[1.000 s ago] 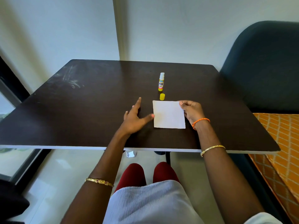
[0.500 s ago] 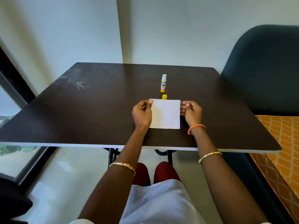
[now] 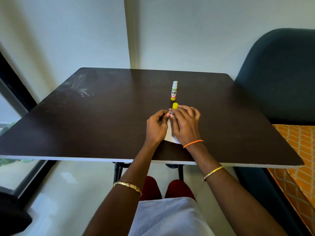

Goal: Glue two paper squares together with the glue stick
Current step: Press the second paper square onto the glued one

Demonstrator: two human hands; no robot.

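Both hands sit on the paper squares (image 3: 170, 136) mid-counter (image 3: 85, 125). Left hand (image 3: 156, 127) pinches the far-left corner, right hand (image 3: 185, 124) presses flat on top. Glue stick (image 3: 174, 91) stands uncapped behind.

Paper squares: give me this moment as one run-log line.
paper squares flat, under both hands | left hand, right hand at far-left corner | glue stick upright, uncapped | cap on table

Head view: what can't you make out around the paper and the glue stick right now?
- Paper: mostly covered by the left hand and right hand; one sheet or two cannot be told.
- Far-left corner of the paper: fingertips hide whether it is pinched or pressed.
- Glue stick: small print under "KIN" is too small to read.
- Yellow cap: its base is hidden by the right hand.
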